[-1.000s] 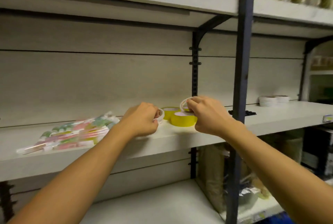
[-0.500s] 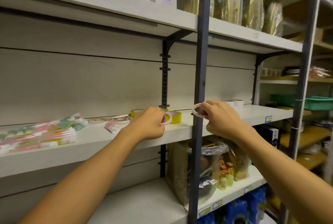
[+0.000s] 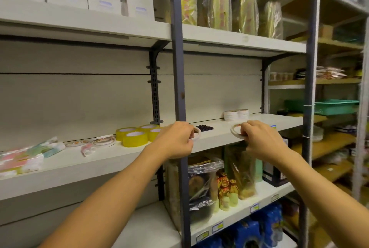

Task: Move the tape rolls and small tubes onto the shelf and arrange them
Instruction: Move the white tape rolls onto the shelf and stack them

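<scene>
While our left hand [image 3: 175, 141] grips one thin white tape roll [image 3: 196, 133] and our right hand [image 3: 259, 140] pinches another [image 3: 235, 130] above the shelf [image 3: 259, 121], we should lay both flat beside the white stack [image 3: 236, 114], clear of the post [image 3: 178, 68].

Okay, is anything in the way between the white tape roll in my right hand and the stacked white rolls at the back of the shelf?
Nothing visible. The right hand holds its white tape roll above the shelf, and bare shelf runs to the stacked white rolls. The black pieces lie off to the left.
</scene>
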Action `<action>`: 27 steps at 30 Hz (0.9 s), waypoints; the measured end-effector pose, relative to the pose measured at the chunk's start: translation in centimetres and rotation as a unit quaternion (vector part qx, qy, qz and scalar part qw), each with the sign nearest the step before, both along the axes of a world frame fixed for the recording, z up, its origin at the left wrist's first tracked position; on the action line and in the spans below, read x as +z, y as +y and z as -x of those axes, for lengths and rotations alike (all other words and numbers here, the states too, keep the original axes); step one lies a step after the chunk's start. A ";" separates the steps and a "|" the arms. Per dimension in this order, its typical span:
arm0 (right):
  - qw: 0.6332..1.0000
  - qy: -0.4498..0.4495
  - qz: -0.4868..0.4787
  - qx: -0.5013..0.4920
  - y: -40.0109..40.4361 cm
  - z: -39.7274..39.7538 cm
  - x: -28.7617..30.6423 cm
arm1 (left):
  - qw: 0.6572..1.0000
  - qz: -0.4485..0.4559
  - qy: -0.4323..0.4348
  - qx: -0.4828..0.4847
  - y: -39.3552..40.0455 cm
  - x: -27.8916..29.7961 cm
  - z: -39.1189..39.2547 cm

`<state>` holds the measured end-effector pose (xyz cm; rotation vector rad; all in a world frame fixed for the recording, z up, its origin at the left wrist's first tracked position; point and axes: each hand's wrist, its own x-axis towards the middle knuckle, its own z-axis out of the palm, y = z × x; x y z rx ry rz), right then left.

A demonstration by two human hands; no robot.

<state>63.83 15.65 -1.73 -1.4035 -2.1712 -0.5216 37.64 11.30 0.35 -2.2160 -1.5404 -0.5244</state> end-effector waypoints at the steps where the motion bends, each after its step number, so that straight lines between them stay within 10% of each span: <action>1: 1.000 0.005 -0.001 -0.006 0.3 -1.3 -0.1 | 1.000 -0.002 0.000 -0.004 0.4 0.0 -1.1; 27: 0.989 -0.006 -0.049 -0.136 13.2 -18.4 -0.3 | 0.997 -0.006 0.003 -0.081 25.0 0.7 -18.2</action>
